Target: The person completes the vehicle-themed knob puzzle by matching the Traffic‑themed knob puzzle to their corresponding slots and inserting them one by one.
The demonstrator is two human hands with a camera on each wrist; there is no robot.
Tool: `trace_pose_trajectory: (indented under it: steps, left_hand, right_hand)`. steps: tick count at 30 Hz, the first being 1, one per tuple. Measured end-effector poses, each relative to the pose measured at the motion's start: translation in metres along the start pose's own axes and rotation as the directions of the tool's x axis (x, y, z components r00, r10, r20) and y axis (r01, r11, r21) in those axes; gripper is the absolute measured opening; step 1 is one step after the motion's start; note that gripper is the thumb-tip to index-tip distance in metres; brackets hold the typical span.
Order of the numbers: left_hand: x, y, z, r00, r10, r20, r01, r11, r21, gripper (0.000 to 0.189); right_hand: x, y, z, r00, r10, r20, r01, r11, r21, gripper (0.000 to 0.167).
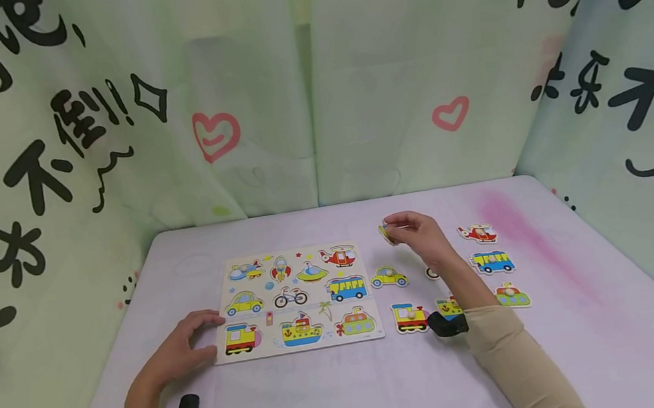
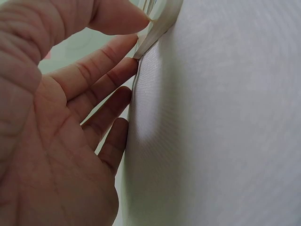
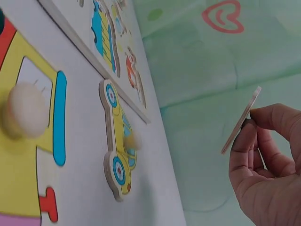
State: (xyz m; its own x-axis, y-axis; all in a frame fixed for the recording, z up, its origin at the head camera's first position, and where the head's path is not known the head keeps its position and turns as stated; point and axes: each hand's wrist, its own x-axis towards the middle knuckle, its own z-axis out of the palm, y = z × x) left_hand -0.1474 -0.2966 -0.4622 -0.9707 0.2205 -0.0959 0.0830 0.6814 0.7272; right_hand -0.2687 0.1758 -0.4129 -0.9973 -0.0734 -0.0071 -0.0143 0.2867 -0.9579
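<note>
A wooden puzzle board (image 1: pixel 301 350) printed with vehicles lies flat on the table. At its left edge, my left hand (image 1: pixel 182 348) touches the board with fingertips and thumb, fingers loosely extended. My right hand (image 1: pixel 421 233) is raised beyond the board's upper right corner, pinching a thin wooden puzzle piece (image 1: pixel 387 232). In the right wrist view that puzzle piece (image 3: pixel 241 121) appears nearly edge-on, so its picture cannot be told. Below this hand, a yellow car piece (image 1: pixel 389 277) lies close to the board's right edge.
Right of the board lie a train piece (image 1: pixel 409 318), ship piece (image 1: pixel 449 308), submarine piece (image 1: pixel 512 295), bus piece (image 1: pixel 492 262) and helicopter piece (image 1: pixel 478 234). The right forearm partly covers a wheeled piece (image 1: pixel 431 273). Pale green curtains (image 1: pixel 274 169) surround the table's back and sides.
</note>
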Motion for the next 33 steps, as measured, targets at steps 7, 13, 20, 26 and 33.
trace_pose_trajectory:
  steps: [7,13,20,26,33]
  left_hand:
    - [-0.001,0.002,0.000,1.000,-0.009,0.003,0.009,1.000,-0.005,0.049]
    - [-0.002,0.002,0.000,1.000,-0.008,0.001,0.008,1.000,-0.002,0.049]
    - [-0.001,-0.001,0.001,1.000,0.001,0.001,-0.001,1.000,-0.004,0.048]
    - [-0.001,-0.002,0.002,1.000,0.014,0.000,-0.014,1.000,-0.020,0.047]
    - [-0.001,0.001,-0.001,1.000,0.002,0.002,-0.002,1.000,-0.015,0.048]
  right_hand:
    - [0.000,-0.007,0.022,0.999,-0.026,0.038,0.025,0.999,0.037,0.034]
    - [0.000,-0.008,0.037,0.998,-0.025,0.053,0.023,0.999,0.038,0.031]
    - [0.001,-0.005,0.054,0.997,-0.015,0.074,0.013,1.000,0.026,0.028]
    - [0.002,-0.005,0.068,0.993,-0.029,0.112,0.028,1.000,0.012,0.029]
    - [0.004,-0.009,0.083,0.989,-0.042,0.140,0.044,0.999,-0.011,0.028]
